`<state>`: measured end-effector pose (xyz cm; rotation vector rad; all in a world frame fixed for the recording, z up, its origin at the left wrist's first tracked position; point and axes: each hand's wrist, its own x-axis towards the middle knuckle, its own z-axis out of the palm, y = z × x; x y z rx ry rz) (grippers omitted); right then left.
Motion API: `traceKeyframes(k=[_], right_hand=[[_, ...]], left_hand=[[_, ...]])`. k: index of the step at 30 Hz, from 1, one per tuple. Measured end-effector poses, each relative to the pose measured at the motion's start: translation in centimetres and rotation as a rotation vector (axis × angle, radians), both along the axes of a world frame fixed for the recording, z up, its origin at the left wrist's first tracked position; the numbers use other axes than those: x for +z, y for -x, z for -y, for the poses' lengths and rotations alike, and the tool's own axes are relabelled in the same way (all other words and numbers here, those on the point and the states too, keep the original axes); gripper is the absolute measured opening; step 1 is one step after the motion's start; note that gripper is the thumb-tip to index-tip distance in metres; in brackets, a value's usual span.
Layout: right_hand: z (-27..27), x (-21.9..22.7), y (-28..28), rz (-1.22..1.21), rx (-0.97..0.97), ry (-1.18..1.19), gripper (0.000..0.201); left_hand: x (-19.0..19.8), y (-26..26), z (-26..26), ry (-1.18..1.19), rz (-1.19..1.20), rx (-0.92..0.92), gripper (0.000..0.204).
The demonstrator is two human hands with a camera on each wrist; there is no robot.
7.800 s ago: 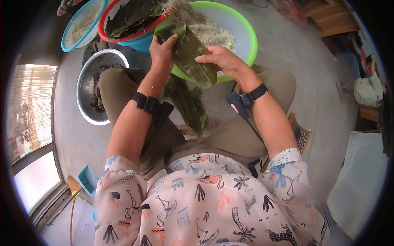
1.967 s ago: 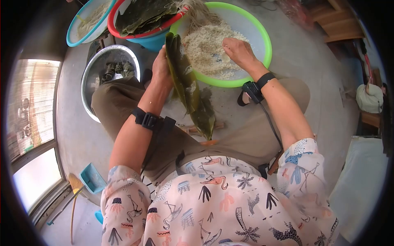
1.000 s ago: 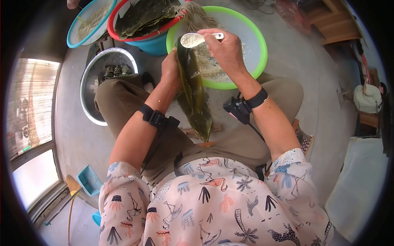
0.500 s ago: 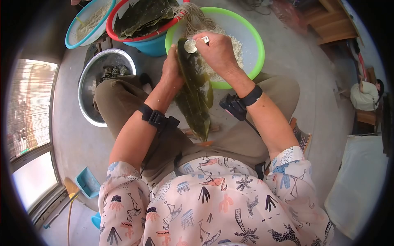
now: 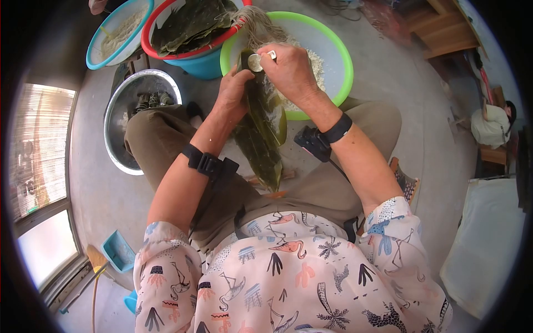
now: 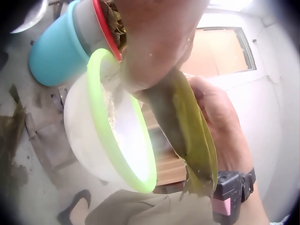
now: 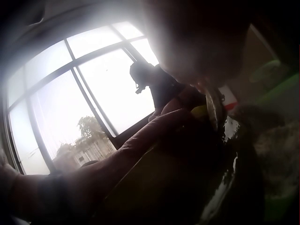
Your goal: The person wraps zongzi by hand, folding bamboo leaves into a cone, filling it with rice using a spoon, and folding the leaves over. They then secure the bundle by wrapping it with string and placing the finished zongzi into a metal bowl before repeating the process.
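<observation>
Just beyond the knees, upper centre of the frame, the left hand (image 5: 233, 91) grips a long folded leaf (image 5: 258, 105), thumb across its edge. The right hand (image 5: 291, 72) is curled round a white spoon (image 5: 255, 62), its bowl over the leaf's top end; whether any grain remains in it I can't tell. Left of centre, a metal bowl (image 5: 115, 108) holds small dark bundles (image 5: 155, 100). At upper centre, a green-rimmed basin (image 5: 349, 72) has white grain (image 5: 317, 69) in it. Farther, upper left, a red-rimmed basin (image 5: 146, 41) is piled with dark leaves (image 5: 191, 25), and a blue-rimmed basin (image 5: 90, 53) holds pale grain (image 5: 119, 36). A second ago the spoon showed nearly whole, heaped with grain; now the fist covers its middle.
</observation>
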<state>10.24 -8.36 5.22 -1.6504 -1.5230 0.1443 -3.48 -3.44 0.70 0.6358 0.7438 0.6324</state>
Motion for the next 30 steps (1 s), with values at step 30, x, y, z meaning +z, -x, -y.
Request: traceKeyframes(k=[30], right_hand=[[-2.3, -17.1, -5.9, -1.22, -0.274, 0.628, 0.018]], left_hand=[[-2.7, 4.0, -2.5, -0.061, -0.221, 0.101, 0.032]])
